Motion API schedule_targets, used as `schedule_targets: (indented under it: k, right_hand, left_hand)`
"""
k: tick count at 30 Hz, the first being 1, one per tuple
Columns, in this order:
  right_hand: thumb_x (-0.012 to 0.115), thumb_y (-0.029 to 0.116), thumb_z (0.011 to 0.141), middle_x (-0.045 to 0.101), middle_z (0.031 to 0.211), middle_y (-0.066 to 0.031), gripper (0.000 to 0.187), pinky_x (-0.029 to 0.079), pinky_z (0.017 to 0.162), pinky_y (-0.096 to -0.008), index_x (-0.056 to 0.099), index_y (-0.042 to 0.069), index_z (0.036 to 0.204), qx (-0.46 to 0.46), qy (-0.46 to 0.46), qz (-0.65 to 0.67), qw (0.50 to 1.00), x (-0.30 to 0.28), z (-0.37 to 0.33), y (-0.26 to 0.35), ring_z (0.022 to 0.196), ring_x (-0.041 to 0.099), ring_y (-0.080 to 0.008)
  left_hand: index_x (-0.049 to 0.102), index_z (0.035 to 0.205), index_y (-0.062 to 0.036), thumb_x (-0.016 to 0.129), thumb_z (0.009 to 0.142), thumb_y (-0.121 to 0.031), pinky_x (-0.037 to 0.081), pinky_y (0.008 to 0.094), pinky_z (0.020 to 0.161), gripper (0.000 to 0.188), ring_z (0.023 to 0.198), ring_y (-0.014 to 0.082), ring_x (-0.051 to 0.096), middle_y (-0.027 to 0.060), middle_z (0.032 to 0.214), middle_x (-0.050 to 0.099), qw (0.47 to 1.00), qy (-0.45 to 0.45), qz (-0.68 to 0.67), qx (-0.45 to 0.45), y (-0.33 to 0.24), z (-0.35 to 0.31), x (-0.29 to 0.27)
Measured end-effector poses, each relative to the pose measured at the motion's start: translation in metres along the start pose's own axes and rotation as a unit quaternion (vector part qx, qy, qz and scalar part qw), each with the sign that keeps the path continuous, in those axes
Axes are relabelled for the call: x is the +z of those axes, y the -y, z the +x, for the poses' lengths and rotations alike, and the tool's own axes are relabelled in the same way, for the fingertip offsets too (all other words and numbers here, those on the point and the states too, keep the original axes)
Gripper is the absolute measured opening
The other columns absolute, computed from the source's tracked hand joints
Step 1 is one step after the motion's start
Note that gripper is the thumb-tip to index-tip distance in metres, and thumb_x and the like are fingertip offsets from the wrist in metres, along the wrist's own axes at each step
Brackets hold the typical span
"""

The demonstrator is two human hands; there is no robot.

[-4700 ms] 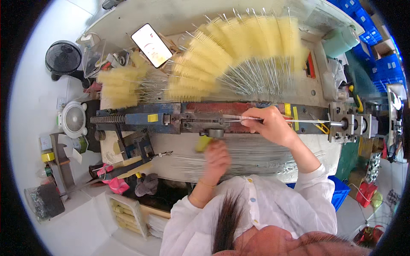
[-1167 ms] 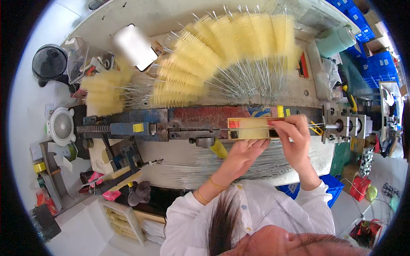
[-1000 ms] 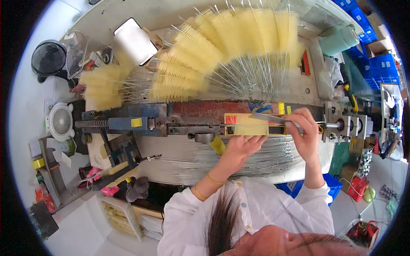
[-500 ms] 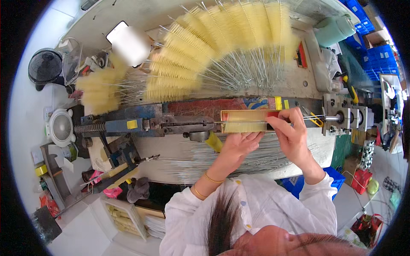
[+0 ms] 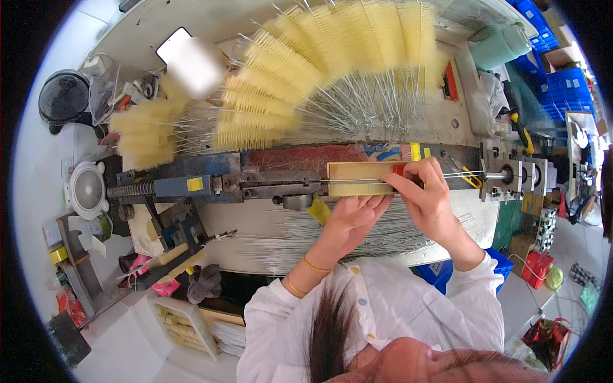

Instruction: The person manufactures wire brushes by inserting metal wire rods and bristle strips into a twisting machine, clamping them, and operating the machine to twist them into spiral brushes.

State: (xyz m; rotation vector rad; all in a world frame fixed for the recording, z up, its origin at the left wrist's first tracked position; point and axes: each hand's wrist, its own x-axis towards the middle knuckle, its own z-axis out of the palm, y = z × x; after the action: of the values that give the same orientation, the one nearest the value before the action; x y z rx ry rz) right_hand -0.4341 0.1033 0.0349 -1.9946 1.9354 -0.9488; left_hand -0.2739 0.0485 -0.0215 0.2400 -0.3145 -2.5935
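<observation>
A long metal jig (image 5: pixel 268 185) runs across the bench. On it lies a yellow block (image 5: pixel 357 180) with a thin wire (image 5: pixel 466 173) running through it toward the right clamp (image 5: pixel 511 175). My right hand (image 5: pixel 424 191) pinches the red piece at the block's right end. Just below the block, my left hand (image 5: pixel 354 217) has its fingers stretched out and touching the block's lower edge. A heap of thin steel wires (image 5: pixel 383 233) lies under both hands.
Several yellow bristle brushes (image 5: pixel 306 76) on wire stems fan out across the back of the bench. A phone (image 5: pixel 191 60) stands at back left, beside a black fan (image 5: pixel 64 99) and a small white fan (image 5: pixel 89 188). Blue crates (image 5: pixel 549 45) sit far right.
Earlier my right hand held only a wire on the jig and my left hand was lower. The yellow block now lies on the jig, with both hands at it.
</observation>
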Motion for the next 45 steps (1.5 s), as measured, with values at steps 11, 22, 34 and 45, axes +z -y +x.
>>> schedule_targets:
  k: [11,22,34,45]
  right_hand:
    - [0.061,-0.007,0.058,0.050,0.087,-0.0100,0.045,0.042,0.069,-0.0368,0.065,0.008,0.100,-0.006,0.027,-0.027,0.999,-0.001,0.000,0.001,0.078,0.048,-0.0272]
    - [0.062,-0.007,0.060,0.050,0.082,-0.0108,0.038,0.044,0.071,-0.0377,0.066,0.008,0.095,0.003,0.009,0.010,1.000,-0.007,0.005,-0.005,0.077,0.050,-0.0291]
    - [0.064,-0.006,0.065,0.051,0.082,-0.0103,0.033,0.045,0.065,-0.0341,0.067,0.009,0.094,0.018,0.030,0.019,0.999,-0.028,0.003,-0.016,0.076,0.052,-0.0273]
    - [0.066,-0.006,0.061,0.051,0.080,-0.0072,0.035,0.041,0.060,-0.0320,0.068,0.008,0.092,-0.017,-0.001,-0.003,1.000,-0.030,0.002,-0.015,0.071,0.049,-0.0231]
  left_hand:
    - [-0.005,0.145,-0.0184,0.062,0.078,-0.016,0.010,0.0386,0.113,0.095,0.138,0.0232,0.013,0.0100,0.149,0.011,0.999,0.004,-0.032,-0.005,-0.008,0.000,0.007]
    - [0.005,0.145,-0.0131,0.056,0.082,-0.047,0.011,0.0424,0.113,0.088,0.137,0.0258,0.017,0.0071,0.148,0.016,1.000,0.013,0.024,-0.004,-0.005,-0.001,0.008]
    - [0.004,0.144,-0.0099,0.044,0.085,-0.058,0.006,0.0426,0.113,0.086,0.138,0.0264,0.014,0.0104,0.149,0.014,0.999,-0.019,0.030,0.022,-0.003,0.001,0.010]
    - [0.007,0.144,-0.0100,0.044,0.086,-0.057,0.013,0.0439,0.112,0.083,0.136,0.0277,0.019,0.0116,0.148,0.016,0.998,-0.023,0.017,0.049,-0.002,0.001,0.008]
